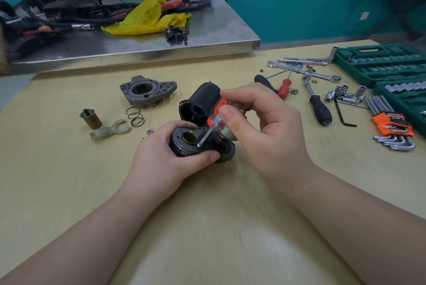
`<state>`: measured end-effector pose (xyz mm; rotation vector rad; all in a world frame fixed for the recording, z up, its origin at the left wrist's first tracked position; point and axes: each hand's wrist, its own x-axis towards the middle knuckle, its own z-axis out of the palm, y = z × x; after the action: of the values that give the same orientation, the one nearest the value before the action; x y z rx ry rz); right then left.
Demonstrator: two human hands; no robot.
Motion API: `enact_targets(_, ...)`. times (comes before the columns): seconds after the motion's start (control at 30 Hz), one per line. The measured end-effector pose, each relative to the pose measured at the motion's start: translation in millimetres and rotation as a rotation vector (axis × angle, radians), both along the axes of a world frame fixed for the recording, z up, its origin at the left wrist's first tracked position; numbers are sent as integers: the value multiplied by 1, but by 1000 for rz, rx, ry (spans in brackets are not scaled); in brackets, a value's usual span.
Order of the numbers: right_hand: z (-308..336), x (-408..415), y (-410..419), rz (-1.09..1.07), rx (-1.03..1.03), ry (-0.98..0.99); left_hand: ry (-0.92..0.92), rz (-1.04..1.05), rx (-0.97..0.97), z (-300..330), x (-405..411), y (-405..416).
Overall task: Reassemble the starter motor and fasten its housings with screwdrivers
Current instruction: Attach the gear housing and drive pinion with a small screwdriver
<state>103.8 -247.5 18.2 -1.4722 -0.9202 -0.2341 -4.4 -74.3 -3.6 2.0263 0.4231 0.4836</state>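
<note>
My left hand [170,158] grips a dark round starter motor housing [184,140] with a brass bushing in its middle, held on the wooden table [69,181]. My right hand [265,128] pinches a small screwdriver [213,121] with a clear and orange handle; its metal tip touches the housing's face beside the bushing. Behind the hands lies the black cylindrical motor body [202,102], open end facing me. A grey cast nose housing [147,91] lies farther back on the left.
A brass plunger [91,117], a spring [135,116], a pale fork lever [109,132] and a nut [149,132] lie to the left. Screwdrivers [320,109], wrenches [306,70], sockets, hex keys [391,125] and green socket cases [382,63] fill the right. A cluttered steel bench [207,35] stands behind.
</note>
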Motion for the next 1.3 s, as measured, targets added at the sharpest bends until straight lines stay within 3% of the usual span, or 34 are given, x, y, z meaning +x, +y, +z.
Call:
enact_targets(1.13,-1,0,-2,36,21,113,-11,-6,-6,0,0,0)
enact_targets(1.3,2,-1,0,12,1,41,-1,0,2,-1,1,1)
